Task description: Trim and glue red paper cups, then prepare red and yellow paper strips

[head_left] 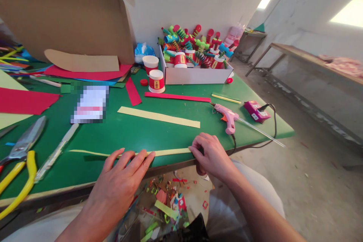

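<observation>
A narrow pale-yellow paper strip (170, 152) lies along the front edge of the green tabletop. My left hand (121, 179) rests over its middle, fingers stretched out and pressing it down near the edge. At the strip's right end, the thumb and fingers of my right hand (211, 155) are closed in a pinch on it. The strip's left tail curves slightly on the table. Just behind lies a wider pale-yellow paper strip (159, 117), and beyond that a long red paper strip (177, 97). Right of these sits a pink glue gun (227, 116) holding a clear glue stick.
Yellow-handled shears (27, 159) lie at the left, near a blurred card (91, 104). Red-and-white paper cups (157, 82) stand by a white box (195, 76) of colourful paper figures. A purple power box (257, 111) trails a cord. Paper scraps (167, 208) litter the space below the edge.
</observation>
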{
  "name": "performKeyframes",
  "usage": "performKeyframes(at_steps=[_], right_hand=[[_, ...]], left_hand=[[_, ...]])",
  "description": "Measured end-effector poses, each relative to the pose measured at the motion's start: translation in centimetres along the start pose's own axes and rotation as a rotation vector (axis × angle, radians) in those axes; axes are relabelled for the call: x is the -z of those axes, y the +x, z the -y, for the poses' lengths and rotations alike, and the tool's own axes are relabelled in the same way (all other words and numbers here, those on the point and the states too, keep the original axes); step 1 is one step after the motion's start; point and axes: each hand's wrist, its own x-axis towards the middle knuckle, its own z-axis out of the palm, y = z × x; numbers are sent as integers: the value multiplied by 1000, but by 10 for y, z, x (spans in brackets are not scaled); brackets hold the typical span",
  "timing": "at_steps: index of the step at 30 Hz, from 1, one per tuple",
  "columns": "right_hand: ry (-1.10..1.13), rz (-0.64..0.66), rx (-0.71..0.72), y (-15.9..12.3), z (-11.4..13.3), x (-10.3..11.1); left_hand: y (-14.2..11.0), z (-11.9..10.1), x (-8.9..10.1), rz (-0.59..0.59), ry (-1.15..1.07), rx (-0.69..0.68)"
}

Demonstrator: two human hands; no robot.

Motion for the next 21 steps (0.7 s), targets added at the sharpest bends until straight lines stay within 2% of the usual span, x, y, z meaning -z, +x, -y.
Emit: performKeyframes(at_steps=[6,8,9,11,13,14,15,16,17,19,21], right_hand=[[-36,-34,24,1,-5,-3],[-37,-92,43,0,-7,-1],[-44,-170,49,-3,-7,0],[-71,-425,78,-10,0,1],[-94,-663,201,-21,15,-4],[-99,-690,322,-27,24,-11],[-100,-628,476,-33,33,-19],[-115,-513,597,-37,41,-30],[-144,-410,645,-41,48,-41],[-199,-292,601,-44,55,-61],[-250,-235,527,-43,54,-75]], left_hand=[[1,2,0,-18,62,-54],[2,3,0,-35,93,-73],[2,3,-1,-47,107,-78],[3,4,-2,-65,129,-84],[3,4,-4,-76,133,-80],[3,4,-4,-79,129,-78],[3,4,-4,-82,126,-76],[3,4,-4,-86,127,-76],[3,3,-4,-91,132,-76],[3,3,-4,-95,144,-77],[3,2,-3,-96,142,-75]])
